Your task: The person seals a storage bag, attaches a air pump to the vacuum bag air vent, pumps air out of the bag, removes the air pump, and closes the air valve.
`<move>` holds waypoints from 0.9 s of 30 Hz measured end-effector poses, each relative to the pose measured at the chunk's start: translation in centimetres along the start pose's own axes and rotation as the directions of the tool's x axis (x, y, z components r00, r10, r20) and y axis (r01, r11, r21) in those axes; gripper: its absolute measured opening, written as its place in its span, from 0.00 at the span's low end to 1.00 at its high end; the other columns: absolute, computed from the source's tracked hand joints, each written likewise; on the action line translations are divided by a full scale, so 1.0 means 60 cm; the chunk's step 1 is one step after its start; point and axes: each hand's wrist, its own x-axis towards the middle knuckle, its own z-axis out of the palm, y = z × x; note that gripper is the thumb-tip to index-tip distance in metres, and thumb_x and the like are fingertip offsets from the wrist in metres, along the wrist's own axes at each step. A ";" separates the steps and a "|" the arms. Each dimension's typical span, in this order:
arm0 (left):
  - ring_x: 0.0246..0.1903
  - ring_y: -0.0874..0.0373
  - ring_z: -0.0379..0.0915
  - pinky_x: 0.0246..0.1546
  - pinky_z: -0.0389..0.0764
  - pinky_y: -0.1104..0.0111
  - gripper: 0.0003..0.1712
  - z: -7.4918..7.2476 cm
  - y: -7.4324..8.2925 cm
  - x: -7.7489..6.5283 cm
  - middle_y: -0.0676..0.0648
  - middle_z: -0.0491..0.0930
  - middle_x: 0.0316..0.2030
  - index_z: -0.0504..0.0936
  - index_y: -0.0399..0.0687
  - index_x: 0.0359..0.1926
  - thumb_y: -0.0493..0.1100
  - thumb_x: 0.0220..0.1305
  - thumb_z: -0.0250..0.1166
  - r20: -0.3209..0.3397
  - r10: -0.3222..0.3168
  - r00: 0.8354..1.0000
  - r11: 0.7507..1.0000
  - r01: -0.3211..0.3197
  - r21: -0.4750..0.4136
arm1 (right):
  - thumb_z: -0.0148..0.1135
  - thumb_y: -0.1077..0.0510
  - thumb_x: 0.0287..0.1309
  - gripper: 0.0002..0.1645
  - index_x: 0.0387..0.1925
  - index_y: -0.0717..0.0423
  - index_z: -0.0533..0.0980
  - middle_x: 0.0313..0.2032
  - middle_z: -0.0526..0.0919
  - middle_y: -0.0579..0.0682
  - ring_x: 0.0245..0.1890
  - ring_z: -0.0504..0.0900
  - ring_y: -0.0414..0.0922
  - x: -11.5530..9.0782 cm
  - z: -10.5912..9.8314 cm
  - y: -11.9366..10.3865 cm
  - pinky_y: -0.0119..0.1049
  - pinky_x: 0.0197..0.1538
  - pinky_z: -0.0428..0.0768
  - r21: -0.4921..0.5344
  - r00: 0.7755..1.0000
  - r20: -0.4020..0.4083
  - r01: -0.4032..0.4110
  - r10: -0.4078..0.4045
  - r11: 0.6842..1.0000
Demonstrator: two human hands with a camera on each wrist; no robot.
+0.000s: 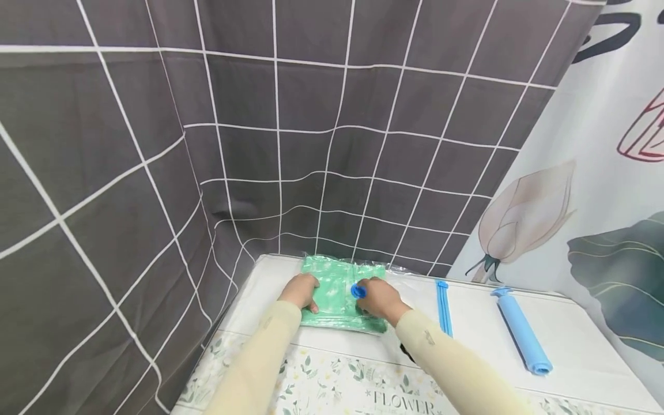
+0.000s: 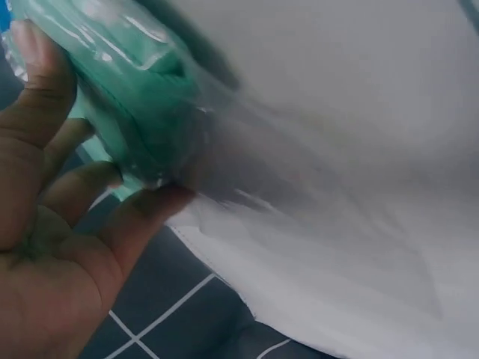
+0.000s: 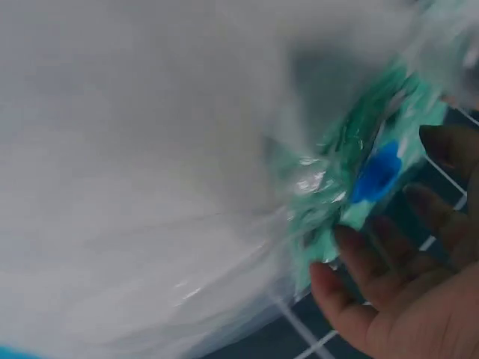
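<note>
A clear plastic vacuum storage bag (image 1: pixel 332 288) with folded green cloth inside lies on the white tabletop. On its upper face sits a round blue valve cap (image 1: pixel 357 291). My left hand (image 1: pixel 301 293) rests on the bag's left edge. In the left wrist view its thumb and spread fingers touch the rounded green end (image 2: pixel 153 112). Over the bag's right part is my right hand (image 1: pixel 381 298), beside the cap. The right wrist view shows its fingers loosely bent and spread near the blue cap (image 3: pixel 378 173), with nothing gripped.
A light blue hand pump (image 1: pixel 524 334) lies on the right of the table. Between it and my right hand is a narrow blue strip (image 1: pixel 444 308). A small black object (image 1: pixel 407 353) is partly hidden by my right sleeve. A grey gridded curtain (image 1: pixel 311 144) hangs behind and to the left.
</note>
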 end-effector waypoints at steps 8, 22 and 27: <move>0.74 0.32 0.80 0.82 0.76 0.41 0.52 -0.019 -0.009 0.006 0.35 0.87 0.69 0.89 0.38 0.66 0.44 0.32 0.91 0.027 -0.072 0.997 0.997 0.073 -0.032 | 0.66 0.42 0.79 0.41 0.79 0.65 0.73 0.78 0.75 0.75 0.74 0.79 0.75 -0.084 -0.059 0.103 0.74 0.71 0.84 0.032 0.985 -0.018 -0.171 0.172 0.985; 0.84 0.31 0.66 0.88 0.67 0.39 0.50 -0.096 0.022 -0.089 0.33 0.67 0.86 0.83 0.45 0.75 0.45 0.47 0.87 0.061 -0.083 0.995 0.991 0.089 -0.104 | 0.47 0.21 0.82 0.61 0.91 0.61 0.52 0.89 0.45 0.75 0.88 0.49 0.81 -0.158 -0.060 0.233 0.92 0.78 0.59 0.077 0.957 -0.014 -0.289 0.291 0.954; 0.86 0.31 0.63 0.88 0.65 0.36 0.46 -0.096 0.007 -0.100 0.33 0.64 0.88 0.80 0.49 0.79 0.52 0.62 0.83 0.048 -0.039 0.998 0.988 0.046 -0.148 | 0.49 0.21 0.81 0.60 0.91 0.59 0.51 0.90 0.42 0.74 0.88 0.44 0.82 -0.165 -0.061 0.235 0.93 0.80 0.49 0.067 0.955 -0.019 -0.293 0.295 0.954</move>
